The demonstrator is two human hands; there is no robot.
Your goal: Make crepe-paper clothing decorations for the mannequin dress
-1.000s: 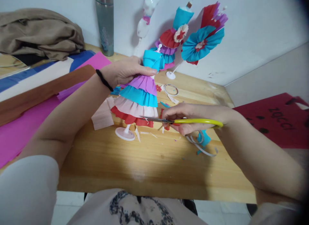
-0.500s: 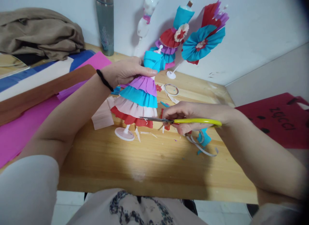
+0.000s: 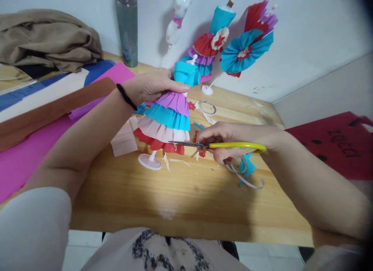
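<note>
My left hand (image 3: 159,84) is closed round the waist of a small dress form, its thumb across the front. The form wears a paper dress (image 3: 167,117) with a blue top and purple, blue, pale pink and red ruffles. Its white round base (image 3: 150,161) shows below, slightly tilted. Yellow-handled scissors (image 3: 237,146) are held in my right hand (image 3: 215,141), blades pointing left across the hem, where the pale pink ruffle meets the red one. Paper scraps (image 3: 166,162) lie beside the base.
Behind stand two decorated dress forms (image 3: 223,20) (image 3: 246,53), a white figure (image 3: 174,32) and a bottle (image 3: 126,30). Coloured paper sheets (image 3: 55,108) and brown cloth (image 3: 49,40) lie left. Tape rolls (image 3: 207,107) and blue scraps (image 3: 247,166) are near my right hand; a red bag (image 3: 335,146) is right.
</note>
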